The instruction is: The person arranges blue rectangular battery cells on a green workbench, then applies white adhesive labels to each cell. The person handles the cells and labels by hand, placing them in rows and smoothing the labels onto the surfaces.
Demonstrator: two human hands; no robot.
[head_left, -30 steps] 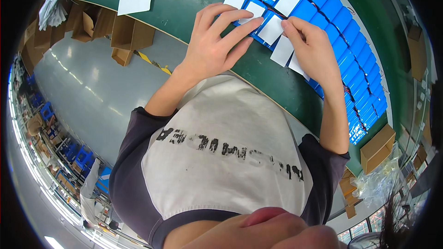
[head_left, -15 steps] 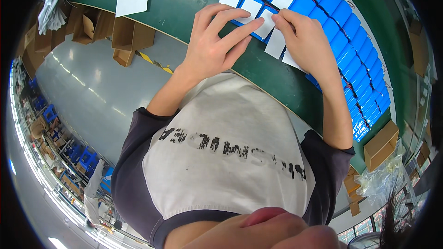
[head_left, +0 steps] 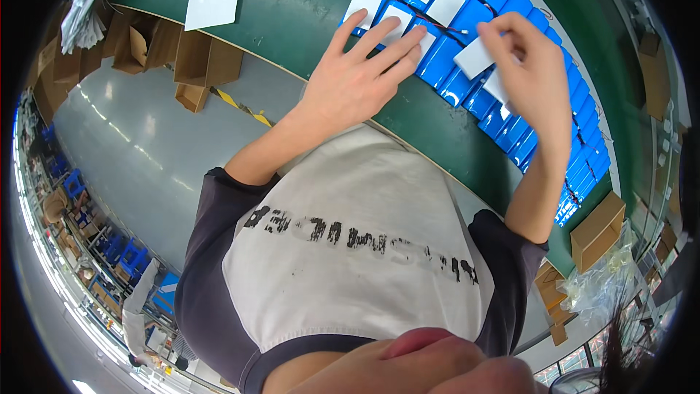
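Head view: we press our left hand (head_left: 357, 76) flat, fingers spread, on the labelled blue packs (head_left: 397, 18); our right hand (head_left: 529, 76) pinches white labels (head_left: 477, 57) just above the row; farther packs (head_left: 583, 153) look unlabelled, so much remains; since earlier, the right hand has lifted away.
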